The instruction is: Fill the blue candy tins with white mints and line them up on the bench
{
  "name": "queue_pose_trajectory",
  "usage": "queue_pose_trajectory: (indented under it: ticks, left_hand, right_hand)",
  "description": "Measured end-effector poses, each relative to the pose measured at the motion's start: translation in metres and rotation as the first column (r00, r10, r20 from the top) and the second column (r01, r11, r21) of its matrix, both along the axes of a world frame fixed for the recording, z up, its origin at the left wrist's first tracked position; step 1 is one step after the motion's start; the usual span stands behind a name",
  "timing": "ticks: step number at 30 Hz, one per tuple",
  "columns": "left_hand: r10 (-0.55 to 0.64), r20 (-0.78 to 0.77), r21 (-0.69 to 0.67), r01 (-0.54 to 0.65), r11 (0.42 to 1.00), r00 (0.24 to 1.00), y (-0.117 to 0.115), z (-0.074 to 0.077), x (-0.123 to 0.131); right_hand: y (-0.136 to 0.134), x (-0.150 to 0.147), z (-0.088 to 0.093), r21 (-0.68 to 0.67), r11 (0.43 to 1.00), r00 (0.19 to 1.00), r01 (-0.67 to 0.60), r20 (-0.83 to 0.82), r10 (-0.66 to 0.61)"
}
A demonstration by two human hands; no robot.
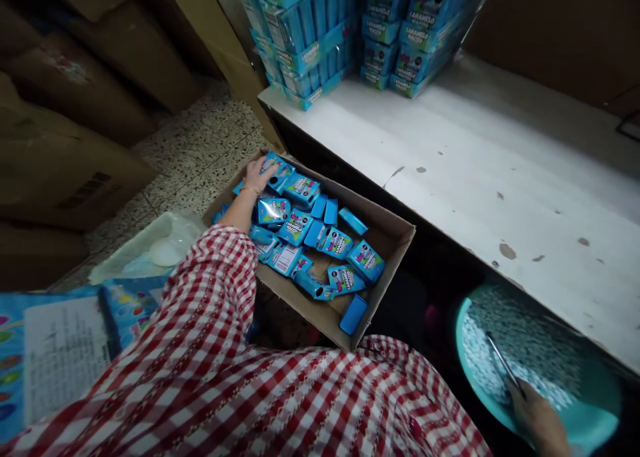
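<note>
My left hand (259, 174) reaches into a brown cardboard box (387, 225) on the floor and closes on a small blue candy box (278, 170) at the box's far corner. Several more blue candy boxes (336, 242) lie loose inside. My right hand (535, 417) sits at the bottom right, over a teal bowl (590, 424) of small white pieces, gripping a thin metal tool (503, 362) that lies across them. Red-and-white checked sleeves cover both my arms.
A worn white shelf (500, 170) runs along the right, with shrink-wrapped stacks of blue candy boxes (310, 37) at its far end. Big brown cartons (65, 157) stand at left on the speckled floor. A clear plastic bag (160, 247) and colourful printed sheets (55, 350) lie near me.
</note>
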State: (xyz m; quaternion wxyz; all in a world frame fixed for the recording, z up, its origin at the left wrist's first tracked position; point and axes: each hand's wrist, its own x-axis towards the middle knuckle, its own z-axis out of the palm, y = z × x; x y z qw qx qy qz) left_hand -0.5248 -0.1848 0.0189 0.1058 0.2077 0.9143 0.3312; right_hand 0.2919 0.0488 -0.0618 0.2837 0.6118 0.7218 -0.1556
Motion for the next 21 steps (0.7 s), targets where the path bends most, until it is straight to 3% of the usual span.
queue_pose_trajectory:
  ticks: [3, 7, 14, 18, 21]
  left_hand:
    - [-0.145, 0.152, 0.0, 0.147, 0.989, 0.978, 0.007, 0.001, 0.049]
    - [-0.381, 0.229, -0.017, 0.395, 0.919, 0.896, 0.023, 0.005, 0.111]
    - [-0.401, 0.076, -0.275, 0.406, 0.871, 0.913, 0.031, 0.02, 0.187]
    - [-0.538, 0.102, -0.219, 0.547, 0.808, 0.837, 0.021, 0.026, 0.241]
    - [-0.572, 0.127, -0.173, 0.586, 0.792, 0.811, 0.016, 0.023, 0.268]
  right_hand:
    - [-0.002, -0.007, 0.003, -0.006, 1.0, 1.0, -0.003, 0.007, 0.003]
    - [-0.008, -0.025, 0.016, -0.036, 0.999, 0.999, -0.017, 0.036, 0.018]
    - [-0.018, -0.045, 0.032, -0.01, 0.994, 0.993, -0.112, 0.032, 0.112]
    - [-0.017, -0.045, 0.032, -0.006, 0.992, 0.992, -0.125, 0.019, 0.125]
    - [-0.017, -0.044, 0.031, 0.007, 0.99, 0.99, -0.14, -0.004, 0.14]
